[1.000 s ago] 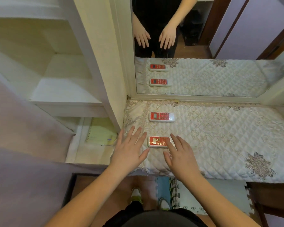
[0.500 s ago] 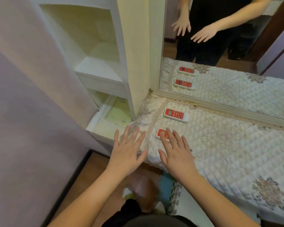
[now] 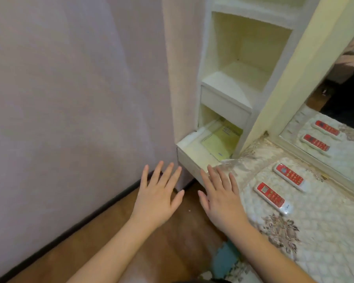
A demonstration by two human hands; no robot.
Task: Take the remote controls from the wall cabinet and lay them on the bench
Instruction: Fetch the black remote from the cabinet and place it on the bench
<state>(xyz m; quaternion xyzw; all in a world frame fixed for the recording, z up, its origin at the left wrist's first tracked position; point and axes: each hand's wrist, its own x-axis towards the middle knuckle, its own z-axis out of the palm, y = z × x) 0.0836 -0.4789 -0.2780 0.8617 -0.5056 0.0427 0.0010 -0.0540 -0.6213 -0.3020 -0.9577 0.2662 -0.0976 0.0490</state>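
Two red-and-white remote controls lie side by side on the quilted bench cover (image 3: 323, 227): the near remote (image 3: 272, 197) and the far remote (image 3: 290, 176). My left hand (image 3: 158, 193) hovers over the wooden floor with fingers spread, holding nothing. My right hand (image 3: 221, 196) is spread flat at the bench's left corner, left of the near remote and apart from it. The cream wall cabinet (image 3: 227, 94) stands beyond my hands; its upper niche shows nothing inside.
A yellow-green notebook (image 3: 221, 141) lies in the cabinet's bottom shelf. A mirror (image 3: 335, 111) behind the bench reflects both remotes. A pale wall (image 3: 70, 99) fills the left. Brown wooden floor (image 3: 102, 244) lies below my arms.
My view has swung left toward the cabinet. Both hands have drawn away from the near remote, which my right fingers lay over half a second ago; it stays on the bench.
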